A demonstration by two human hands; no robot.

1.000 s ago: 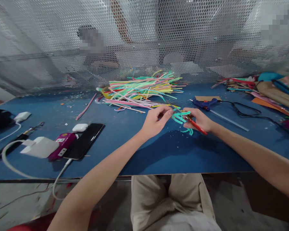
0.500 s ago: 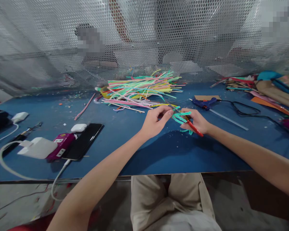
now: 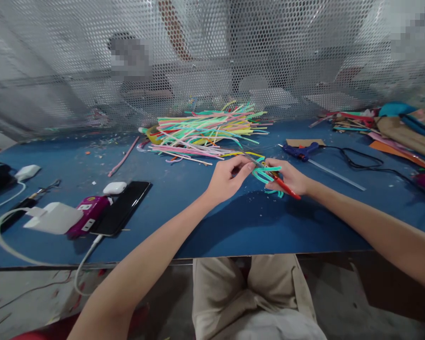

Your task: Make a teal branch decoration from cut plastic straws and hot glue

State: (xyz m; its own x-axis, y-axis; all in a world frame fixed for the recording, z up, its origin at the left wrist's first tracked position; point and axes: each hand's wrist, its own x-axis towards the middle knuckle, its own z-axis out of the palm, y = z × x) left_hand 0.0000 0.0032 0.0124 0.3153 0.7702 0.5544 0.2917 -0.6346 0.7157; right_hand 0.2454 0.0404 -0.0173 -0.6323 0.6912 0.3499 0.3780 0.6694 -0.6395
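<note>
Over the blue tabletop [image 3: 170, 198], the person's left hand [image 3: 228, 180] pinches teal pipe cleaners [image 3: 271, 169] between thumb and forefinger, while the right hand [image 3: 287, 175] curls round red-handled scissors [image 3: 286, 187]. From those, the multicoloured pipe-cleaner pile [image 3: 208, 127] lies towards ten o'clock, a blue glue gun [image 3: 300, 151] towards two.

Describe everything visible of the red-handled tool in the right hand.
The red-handled tool sits in the right hand, held above the blue table. Its smooth handle, plastic by its look, slants out toward the person's right and nearer their body. A slim grey metal part points the other way, beside the turquoise strips. Fingers and strips hide its middle; whether it is open cannot be told.
</note>
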